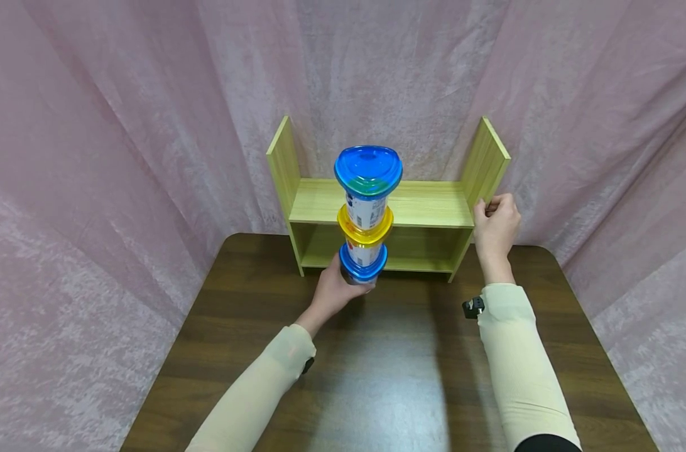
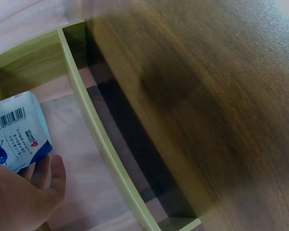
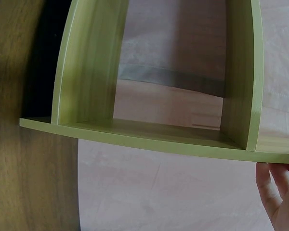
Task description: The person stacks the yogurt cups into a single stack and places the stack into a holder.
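Observation:
In the head view my left hand (image 1: 334,292) grips the lowest of three stacked lidded tubs from below and the left. The top tub (image 1: 367,212) has a clear blue lid, the middle one (image 1: 364,253) a yellow lid (image 1: 365,235), and the bottom one another blue lid (image 1: 364,271). In the left wrist view a white and blue tub (image 2: 19,130) with a barcode shows above my fingers. My right hand (image 1: 497,227) pinches the right side panel (image 3: 183,148) of a small light-wood shelf (image 1: 428,202), fingers on its outer face.
The shelf stands at the back of a dark brown wooden table (image 1: 388,376), with two levels between upright side panels. Pink-grey curtains (image 1: 399,75) hang behind and on both sides. The tub stack hides part of the shelf's middle.

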`<state>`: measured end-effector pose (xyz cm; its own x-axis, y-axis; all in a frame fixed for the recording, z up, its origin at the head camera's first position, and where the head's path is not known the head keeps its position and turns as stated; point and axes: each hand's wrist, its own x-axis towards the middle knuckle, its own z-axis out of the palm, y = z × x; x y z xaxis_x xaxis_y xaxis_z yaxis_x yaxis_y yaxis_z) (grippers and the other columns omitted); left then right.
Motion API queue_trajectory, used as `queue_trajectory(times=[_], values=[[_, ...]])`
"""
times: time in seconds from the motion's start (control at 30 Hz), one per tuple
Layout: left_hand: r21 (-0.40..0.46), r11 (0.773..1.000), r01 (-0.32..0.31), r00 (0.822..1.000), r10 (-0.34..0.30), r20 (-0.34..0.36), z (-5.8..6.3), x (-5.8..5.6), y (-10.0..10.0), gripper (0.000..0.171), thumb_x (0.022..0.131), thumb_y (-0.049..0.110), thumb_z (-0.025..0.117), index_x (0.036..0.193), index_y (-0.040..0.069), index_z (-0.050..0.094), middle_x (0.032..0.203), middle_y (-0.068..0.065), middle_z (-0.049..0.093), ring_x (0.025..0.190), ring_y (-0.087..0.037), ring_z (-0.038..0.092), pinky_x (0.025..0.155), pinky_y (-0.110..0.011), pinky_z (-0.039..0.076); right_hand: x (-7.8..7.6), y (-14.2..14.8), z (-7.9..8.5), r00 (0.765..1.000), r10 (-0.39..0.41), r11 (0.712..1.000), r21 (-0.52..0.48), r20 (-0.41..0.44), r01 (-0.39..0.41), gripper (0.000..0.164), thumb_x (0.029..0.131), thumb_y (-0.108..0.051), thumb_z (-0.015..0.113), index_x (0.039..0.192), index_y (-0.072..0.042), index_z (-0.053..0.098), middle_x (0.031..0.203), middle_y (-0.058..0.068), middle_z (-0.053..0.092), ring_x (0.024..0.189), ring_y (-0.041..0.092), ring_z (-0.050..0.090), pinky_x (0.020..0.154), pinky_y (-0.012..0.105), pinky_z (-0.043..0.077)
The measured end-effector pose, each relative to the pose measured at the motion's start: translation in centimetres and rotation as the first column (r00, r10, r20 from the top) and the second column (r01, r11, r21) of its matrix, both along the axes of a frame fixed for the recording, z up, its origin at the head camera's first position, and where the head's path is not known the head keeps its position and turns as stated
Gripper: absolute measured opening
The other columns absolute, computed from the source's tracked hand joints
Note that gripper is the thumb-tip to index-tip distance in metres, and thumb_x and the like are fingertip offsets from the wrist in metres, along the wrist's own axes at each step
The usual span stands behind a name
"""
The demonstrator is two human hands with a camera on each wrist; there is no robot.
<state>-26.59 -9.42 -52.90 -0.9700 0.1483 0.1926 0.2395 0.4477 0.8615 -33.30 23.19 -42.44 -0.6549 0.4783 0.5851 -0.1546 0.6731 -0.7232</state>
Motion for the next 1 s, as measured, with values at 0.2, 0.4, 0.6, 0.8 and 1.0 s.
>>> queue_trajectory(times=[0.2, 0.4, 0.6, 0.8, 1.0], values=[[-0.003, 1.0, -0.003, 1.0, 0.003, -0.003, 0.3, -0.1, 0.1, 0.094, 0.075, 0.047, 0.089, 0.148, 0.017, 0.037, 0.139, -0.002, 0.056, 0.125, -0.022, 0.056, 0.106, -0.048, 0.046, 0.0, -0.1, 0.0, 1.0, 0.0, 1.0, -0.001, 0.003, 0.0, 0.02, 0.096, -0.013, 0.061, 0.099, 0.007, 0.062, 0.09, 0.021, 0.068, 0.075, 0.03, 0.065, 0.068, 0.029, 0.044], [-0.005, 1.0, -0.003, 1.0, 0.002, -0.016, 0.4, -0.4, -0.2, 0.094, 0.075, 0.048, 0.089, 0.148, 0.018, 0.038, 0.138, -0.001, 0.057, 0.123, -0.02, 0.057, 0.104, -0.048, 0.047, -0.2, -0.3, -0.1, 1.0, 0.004, 1.0, -0.003, 0.005, -0.004, 0.02, 0.096, -0.013, 0.061, 0.099, 0.007, 0.062, 0.089, 0.022, 0.068, 0.076, 0.033, 0.065, 0.07, 0.037, 0.047], [-0.004, 1.0, -0.01, 1.0, 0.01, -0.018, 0.7, -0.6, -0.2, 0.092, 0.075, 0.046, 0.089, 0.147, 0.018, 0.038, 0.138, 0.0, 0.057, 0.122, -0.021, 0.057, 0.103, -0.049, 0.048, -0.3, -0.4, 0.0, 1.0, 0.01, 1.0, -0.006, 0.01, -0.01, 0.021, 0.096, -0.014, 0.06, 0.099, 0.007, 0.062, 0.09, 0.023, 0.067, 0.077, 0.035, 0.065, 0.072, 0.042, 0.05], [-0.016, 1.0, -0.009, 0.999, 0.009, -0.037, 1.1, -0.9, 0.0, 0.092, 0.075, 0.045, 0.09, 0.147, 0.016, 0.039, 0.137, -0.002, 0.058, 0.122, -0.022, 0.058, 0.103, -0.05, 0.048, -0.3, -0.3, 0.0, 1.0, 0.002, 1.0, -0.01, 0.005, -0.001, 0.021, 0.095, -0.014, 0.061, 0.098, 0.007, 0.062, 0.09, 0.023, 0.068, 0.077, 0.035, 0.065, 0.074, 0.044, 0.05], [-0.023, 1.0, 0.005, 0.999, -0.006, -0.045, 1.4, -1.1, 0.1, 0.091, 0.075, 0.046, 0.089, 0.146, 0.016, 0.04, 0.137, -0.002, 0.059, 0.121, -0.021, 0.058, 0.102, -0.048, 0.049, -0.2, -0.3, 0.0, 1.0, -0.006, 1.0, -0.01, 0.003, 0.006, 0.02, 0.095, -0.013, 0.061, 0.098, 0.007, 0.062, 0.089, 0.022, 0.068, 0.077, 0.034, 0.065, 0.072, 0.04, 0.049]])
